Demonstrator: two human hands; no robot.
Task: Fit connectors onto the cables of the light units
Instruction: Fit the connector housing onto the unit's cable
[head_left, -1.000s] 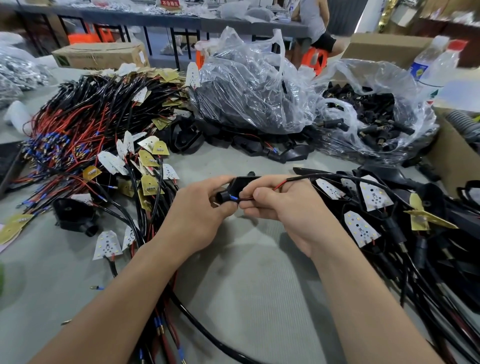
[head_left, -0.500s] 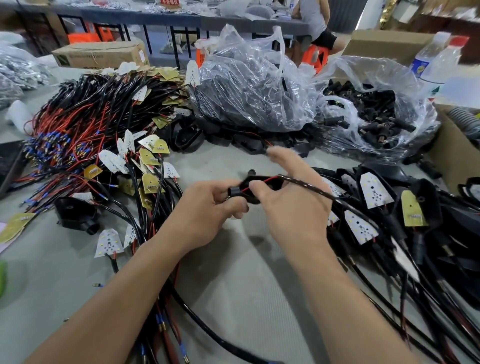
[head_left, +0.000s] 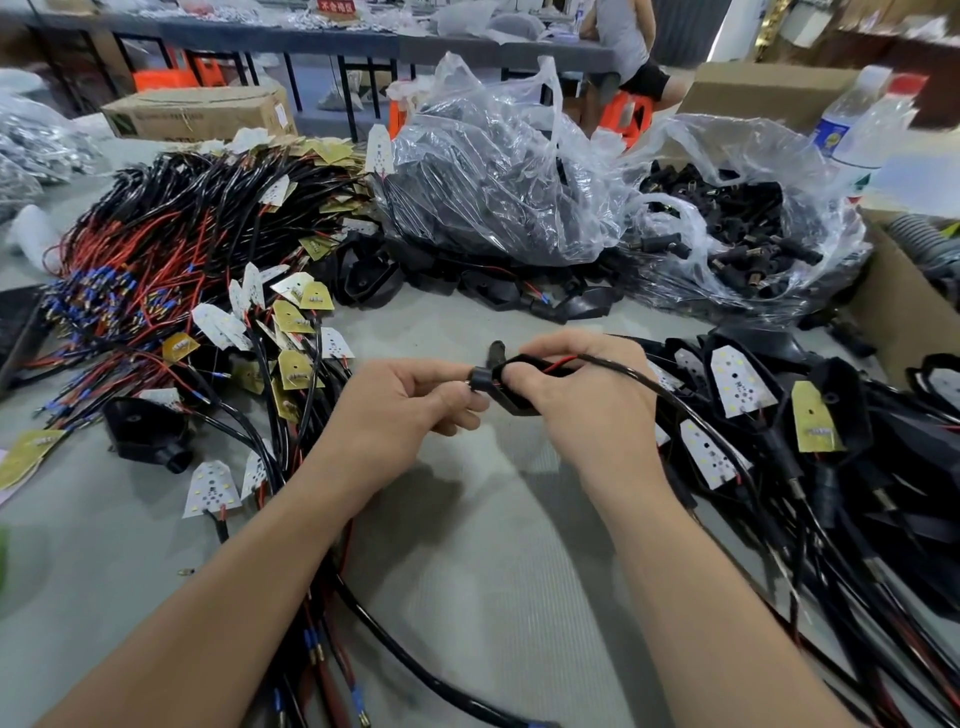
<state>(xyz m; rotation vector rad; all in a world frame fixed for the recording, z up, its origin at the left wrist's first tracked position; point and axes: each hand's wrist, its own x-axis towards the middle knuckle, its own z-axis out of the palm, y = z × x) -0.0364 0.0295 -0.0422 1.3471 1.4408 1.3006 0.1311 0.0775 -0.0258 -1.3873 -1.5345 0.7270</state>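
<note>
Grey table (head_left: 493, 597) near; far off, a long bench (head_left: 260, 39), orange stools (head_left: 161, 80), cardboard box (head_left: 197, 111) far left.

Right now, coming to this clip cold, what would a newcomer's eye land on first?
At centre, the left hand and right hand grip a small black light housing between them, its cable trailing off to the right. Left of them sprawls a big heap of red and black cables with white and yellow boards. Behind stand clear plastic bags stuffed with black parts.
</note>
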